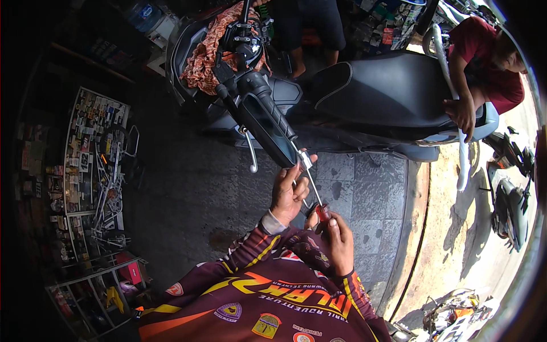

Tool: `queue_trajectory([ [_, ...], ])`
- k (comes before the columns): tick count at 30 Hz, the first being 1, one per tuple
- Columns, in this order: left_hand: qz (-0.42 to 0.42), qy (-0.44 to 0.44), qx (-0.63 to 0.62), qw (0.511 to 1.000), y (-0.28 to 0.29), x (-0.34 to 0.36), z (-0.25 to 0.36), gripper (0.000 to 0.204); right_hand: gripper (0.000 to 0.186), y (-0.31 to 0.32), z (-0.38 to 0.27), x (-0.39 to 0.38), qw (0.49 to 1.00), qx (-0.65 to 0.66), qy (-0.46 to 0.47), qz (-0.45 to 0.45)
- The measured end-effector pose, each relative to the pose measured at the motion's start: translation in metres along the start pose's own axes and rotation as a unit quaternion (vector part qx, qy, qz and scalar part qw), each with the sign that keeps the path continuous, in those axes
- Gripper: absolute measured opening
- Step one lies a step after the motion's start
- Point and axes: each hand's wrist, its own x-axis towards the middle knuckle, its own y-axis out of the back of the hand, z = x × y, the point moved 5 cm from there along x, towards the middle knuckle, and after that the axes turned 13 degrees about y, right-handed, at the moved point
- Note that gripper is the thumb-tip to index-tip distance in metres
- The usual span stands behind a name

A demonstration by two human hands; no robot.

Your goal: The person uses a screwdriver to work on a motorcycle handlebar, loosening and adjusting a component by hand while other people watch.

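Note:
My left hand (pixel 289 194) is closed, its fingers pinching a small silver metal piece (pixel 306 158) by the end of the black handlebar grip (pixel 273 111). My right hand (pixel 341 239) wraps round the red handle of a screwdriver (pixel 323 213). Its long thin shaft points up and away, with the tip at the silver piece. Close beside the grip, a long dark mirror (pixel 269 131) reaches toward my left fingers. A silver lever (pixel 251 153) sticks out left of the mirror. What the screwdriver tip engages is too small to make out.
The scooter's black seat (pixel 393 94) stretches to the right. A patterned orange cloth (pixel 202 60) covers its front. A person in a red shirt (pixel 496 62) rests a hand near the rear; another stands behind the scooter. Display shelves (pixel 94 165) line the left; parked motorcycles (pixel 509 208) stand right.

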Motion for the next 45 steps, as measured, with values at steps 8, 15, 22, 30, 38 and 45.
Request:
queue_trajectory([
  [8,-0.057,0.004,0.025,0.998,-0.006,0.005,0.016,0.038,0.039,0.01,-0.046,0.005,0.94,-0.199,0.255,0.104],
  [15,-0.004,-0.002,0.041,0.999,-0.008,0.014,0.022,0.028,0.028,0.014,-0.039,0.005,0.99,0.014,0.137,0.038],
  [22,-0.031,-0.003,0.004,1.0,-0.01,0.015,0.018,0.028,0.028,0.015,-0.062,-0.015,0.912,-0.199,0.354,0.06],
  [30,-0.049,-0.003,-0.001,0.999,-0.012,0.016,0.019,0.025,0.05,0.013,-0.04,0.009,0.888,0.312,0.31,0.132],
  [38,-0.028,-0.016,0.035,0.999,-0.013,0.016,0.016,0.027,0.027,0.022,-0.008,-0.005,0.995,0.016,0.086,0.039],
  [45,0.013,-0.027,0.058,0.998,-0.017,0.013,0.015,0.03,0.036,0.023,-0.048,-0.016,0.938,-0.091,0.313,0.121],
])
